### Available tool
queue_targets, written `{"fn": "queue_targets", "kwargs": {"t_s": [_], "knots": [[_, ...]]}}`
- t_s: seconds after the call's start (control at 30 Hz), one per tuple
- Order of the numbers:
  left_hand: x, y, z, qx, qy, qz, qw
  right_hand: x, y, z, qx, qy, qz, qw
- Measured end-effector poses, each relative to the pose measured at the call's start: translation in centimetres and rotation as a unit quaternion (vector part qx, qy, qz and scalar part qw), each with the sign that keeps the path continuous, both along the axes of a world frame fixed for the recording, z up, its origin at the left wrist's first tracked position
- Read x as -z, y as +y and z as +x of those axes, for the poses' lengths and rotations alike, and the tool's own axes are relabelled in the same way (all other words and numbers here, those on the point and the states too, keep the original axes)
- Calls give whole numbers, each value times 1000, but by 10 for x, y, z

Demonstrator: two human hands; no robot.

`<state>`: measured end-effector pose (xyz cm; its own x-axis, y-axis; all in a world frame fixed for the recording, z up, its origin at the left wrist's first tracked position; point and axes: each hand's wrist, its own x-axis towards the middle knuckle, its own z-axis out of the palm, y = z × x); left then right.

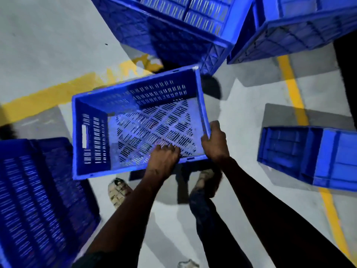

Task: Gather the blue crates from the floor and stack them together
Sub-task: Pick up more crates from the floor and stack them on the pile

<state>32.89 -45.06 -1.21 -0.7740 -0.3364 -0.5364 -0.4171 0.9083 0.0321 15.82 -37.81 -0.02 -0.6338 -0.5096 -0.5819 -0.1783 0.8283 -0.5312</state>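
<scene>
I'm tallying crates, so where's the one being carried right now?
Centre of the head view: the held crate hangs above the floor, both hands gripping its near edge, just short of the stack ahead.

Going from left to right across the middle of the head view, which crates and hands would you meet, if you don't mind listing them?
Slatted crate on the floor → held crate → left hand → right hand → solid-walled crate on the floor.
</scene>
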Motion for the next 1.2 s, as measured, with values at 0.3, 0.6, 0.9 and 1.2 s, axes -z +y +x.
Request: {"fn": "queue_targets", "kwargs": {"t_s": [0.3,0.6,0.9,1.2], "knots": [[44,4,-15,-84,-31,167,982,51,21,-42,-57,-35,-19,998],[62,-23,56,-295,76,222,926,66,34,-18,32,-9,64,997],[65,-71,116,-537,139,53,831,69,-20,4,0,77,18,997],[86,-123,184,-671,121,67,728,92,-37,2,36,88,76,993]]}}
